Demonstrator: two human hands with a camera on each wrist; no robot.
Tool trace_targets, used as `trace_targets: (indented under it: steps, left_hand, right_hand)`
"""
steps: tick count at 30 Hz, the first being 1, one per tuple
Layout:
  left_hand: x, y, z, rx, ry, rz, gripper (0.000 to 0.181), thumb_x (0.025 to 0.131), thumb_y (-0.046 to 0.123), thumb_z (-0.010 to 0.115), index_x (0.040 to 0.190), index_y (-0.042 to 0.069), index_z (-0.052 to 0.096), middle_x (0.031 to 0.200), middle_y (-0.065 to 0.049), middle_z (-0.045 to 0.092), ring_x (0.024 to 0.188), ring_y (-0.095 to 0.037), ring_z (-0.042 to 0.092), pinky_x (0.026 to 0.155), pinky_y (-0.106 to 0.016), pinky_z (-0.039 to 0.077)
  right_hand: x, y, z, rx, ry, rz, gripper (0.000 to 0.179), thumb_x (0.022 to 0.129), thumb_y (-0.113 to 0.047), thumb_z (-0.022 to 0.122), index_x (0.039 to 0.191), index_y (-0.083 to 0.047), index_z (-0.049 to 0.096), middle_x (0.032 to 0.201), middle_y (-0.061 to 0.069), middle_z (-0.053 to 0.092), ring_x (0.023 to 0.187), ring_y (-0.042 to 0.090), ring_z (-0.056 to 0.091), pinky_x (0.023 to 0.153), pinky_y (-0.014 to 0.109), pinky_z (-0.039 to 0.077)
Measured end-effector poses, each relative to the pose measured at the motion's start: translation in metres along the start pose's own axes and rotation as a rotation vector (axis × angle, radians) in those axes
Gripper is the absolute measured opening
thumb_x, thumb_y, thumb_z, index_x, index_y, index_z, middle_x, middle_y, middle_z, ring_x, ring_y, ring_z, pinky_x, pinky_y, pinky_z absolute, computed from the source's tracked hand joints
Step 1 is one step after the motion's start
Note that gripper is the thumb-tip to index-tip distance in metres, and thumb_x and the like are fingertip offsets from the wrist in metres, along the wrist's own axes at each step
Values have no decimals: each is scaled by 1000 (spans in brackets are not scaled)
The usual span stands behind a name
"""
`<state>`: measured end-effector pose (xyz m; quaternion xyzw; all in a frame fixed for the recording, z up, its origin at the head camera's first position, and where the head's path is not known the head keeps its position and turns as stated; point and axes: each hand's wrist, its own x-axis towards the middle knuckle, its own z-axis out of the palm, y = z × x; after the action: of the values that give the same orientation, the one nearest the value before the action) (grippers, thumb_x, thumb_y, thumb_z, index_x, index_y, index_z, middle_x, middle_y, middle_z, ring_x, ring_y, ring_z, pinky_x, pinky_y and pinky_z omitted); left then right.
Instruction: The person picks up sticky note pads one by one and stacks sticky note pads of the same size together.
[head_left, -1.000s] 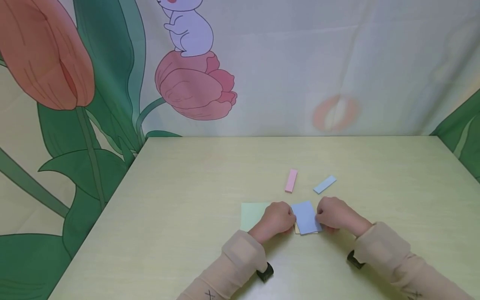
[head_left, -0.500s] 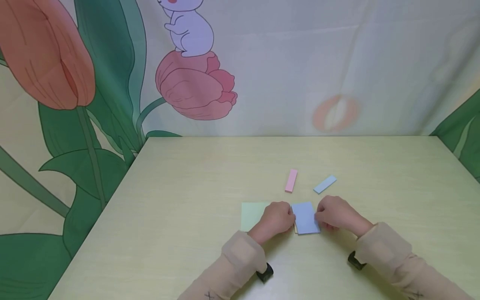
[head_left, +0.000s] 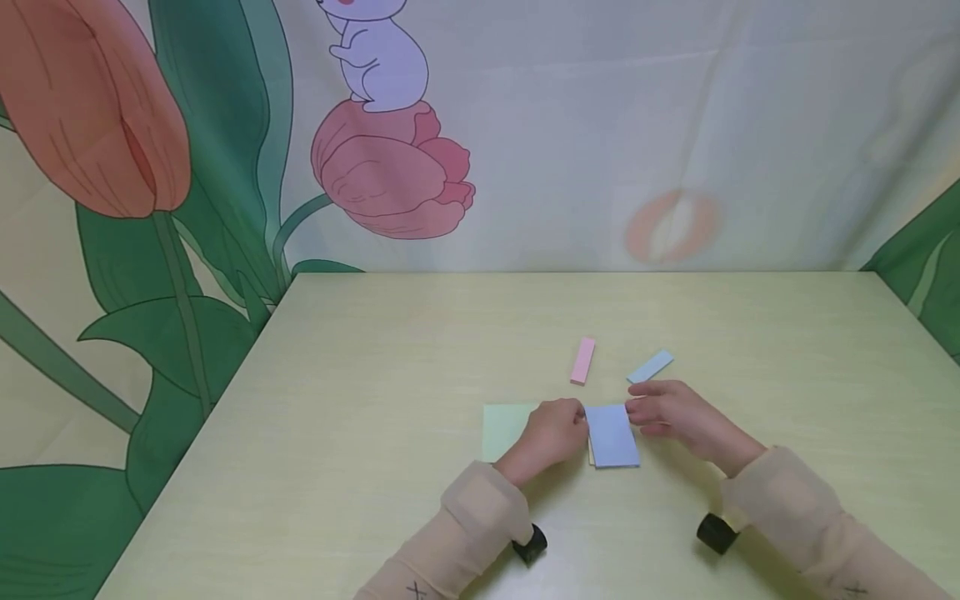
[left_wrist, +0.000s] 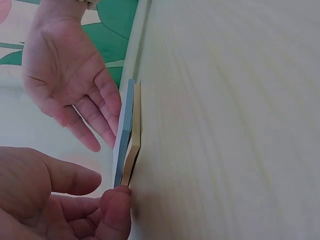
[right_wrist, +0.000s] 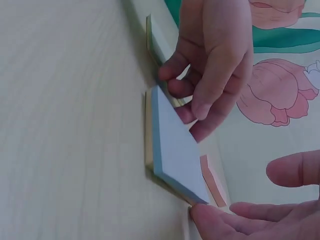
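Observation:
A blue sticky note pad [head_left: 612,437] lies on top of a yellow pad [right_wrist: 149,132], of which a thin sliver shows at the lower left in the head view. My left hand [head_left: 553,435] rests at the stack's left edge, fingers bent loosely and a fingertip against the side in the left wrist view. At the right edge is my right hand [head_left: 678,417], its fingers loosely extended and spread, fingertips right at the upper corner. The right wrist view shows the two pads nearly flush along the near side. Neither hand pinches the stack.
A pale green pad [head_left: 504,429] lies left of the stack, partly hidden by my left hand. Behind are a pink strip pad [head_left: 582,361] and a light blue strip pad [head_left: 650,366], the latter close to my right fingers. A printed curtain [head_left: 562,150] hangs behind the table.
The blue pad has turned to line up better with the yellow one beneath. My right hand has uncurled its fingers and moved slightly back; the left hand has barely moved.

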<state>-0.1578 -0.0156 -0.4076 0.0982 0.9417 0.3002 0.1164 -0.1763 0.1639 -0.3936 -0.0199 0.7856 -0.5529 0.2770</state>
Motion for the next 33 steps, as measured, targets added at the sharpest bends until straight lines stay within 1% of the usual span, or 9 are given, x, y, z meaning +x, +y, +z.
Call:
trace_targets:
  steps: [4,11,14,16,17,20,22,24,33]
  left_hand:
    - [1,0,0,1,-5,7,14,85,9,46,78,3,56,65,-1,45,54,-11,38,46,-19,28]
    - [1,0,0,0,-5,11,21,86,9,45,65,7,43,57,1,33,50,-11,33,44,-19,26]
    - [-4,-1,-1,-12,2,3,26,84,7,45,60,10,35,54,3,29,47,-10,29,42,-19,24]
    - [-9,-2,-2,-12,1,3,31,83,7,46,57,12,30,52,4,24,45,-9,25,42,-19,21]
    - [-12,-3,-3,-10,-1,6,31,83,7,47,57,12,31,52,4,23,45,-8,24,42,-18,21]
    - [-22,-6,-4,16,-19,21,20,84,11,51,64,6,52,57,2,45,50,-8,34,46,-18,28]
    - [-27,-8,-4,37,-30,38,14,83,13,53,75,5,60,68,0,57,56,-9,41,50,-18,33]
    - [-31,-9,-3,44,-46,41,13,83,15,55,85,4,63,82,-3,63,63,-10,47,55,-19,37]
    - [-30,-9,3,41,-71,49,12,79,16,60,72,8,56,65,3,52,58,-9,45,51,-18,34]
  right_hand:
    - [-1,-1,0,93,-9,13,49,91,-11,41,131,14,25,129,28,39,94,10,56,89,32,44]
    - [-1,3,-3,208,-22,-9,49,92,-10,37,132,14,23,130,26,39,96,9,57,93,33,42]
    - [-4,8,-4,242,-28,-14,51,93,-15,34,134,13,18,136,28,31,107,15,53,97,34,38]
    - [-10,10,-4,309,-39,-14,55,94,-18,32,136,11,12,140,29,20,121,24,42,102,37,31]
    - [-14,10,-3,366,-45,-8,56,95,-20,30,137,9,8,142,29,14,127,28,33,105,38,26]
    - [-27,9,1,545,-72,13,57,96,-23,25,139,5,-2,145,27,-1,135,35,7,109,40,12]
    - [-35,10,6,621,-88,23,56,97,-23,20,139,3,-6,145,26,-6,135,35,2,110,40,7]
    - [-40,12,10,642,-103,26,56,96,-23,17,138,4,-8,145,26,-8,135,36,0,110,41,5]
    - [-46,19,23,653,-98,33,55,96,-23,17,138,4,-6,144,26,-8,135,36,0,109,43,5]
